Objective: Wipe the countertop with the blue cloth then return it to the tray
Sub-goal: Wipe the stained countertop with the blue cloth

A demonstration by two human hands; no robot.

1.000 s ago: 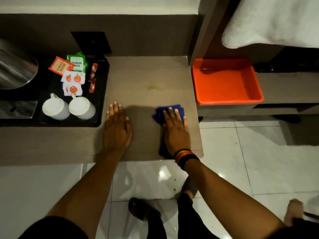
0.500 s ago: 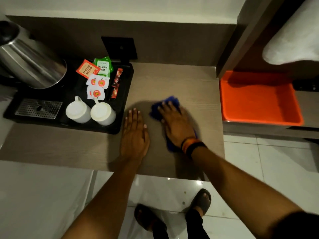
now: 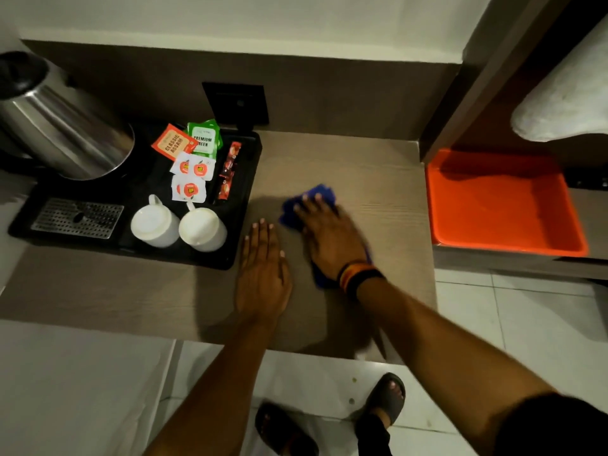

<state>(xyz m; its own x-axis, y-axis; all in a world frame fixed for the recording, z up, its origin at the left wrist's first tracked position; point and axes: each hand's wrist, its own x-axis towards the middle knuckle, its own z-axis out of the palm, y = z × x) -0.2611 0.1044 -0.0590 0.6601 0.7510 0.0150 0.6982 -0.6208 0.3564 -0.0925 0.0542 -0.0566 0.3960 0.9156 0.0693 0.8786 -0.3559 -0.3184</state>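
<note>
A blue cloth (image 3: pixel 317 195) lies flat on the wood-grain countertop (image 3: pixel 378 179), mostly covered by my right hand (image 3: pixel 329 235), which presses down on it with fingers spread. Blue edges show past the fingertips and beside the wrist. My left hand (image 3: pixel 261 274) rests flat, palm down, on the countertop just left of the cloth, holding nothing. An empty orange tray (image 3: pixel 503 205) sits on a lower shelf to the right of the countertop.
A black tray (image 3: pixel 237 255) on the left carries a steel kettle (image 3: pixel 62 126), two white cups (image 3: pixel 177 225), tea sachets (image 3: pixel 194 159) and a metal drip grille (image 3: pixel 77 218). A black wall socket (image 3: pixel 235 103) is behind. A wooden panel borders the countertop's right end.
My right hand has slid the cloth away from the front edge and leftward across the countertop. My left hand stays flat beside it. The camera view has shifted left, bringing the kettle into view.
</note>
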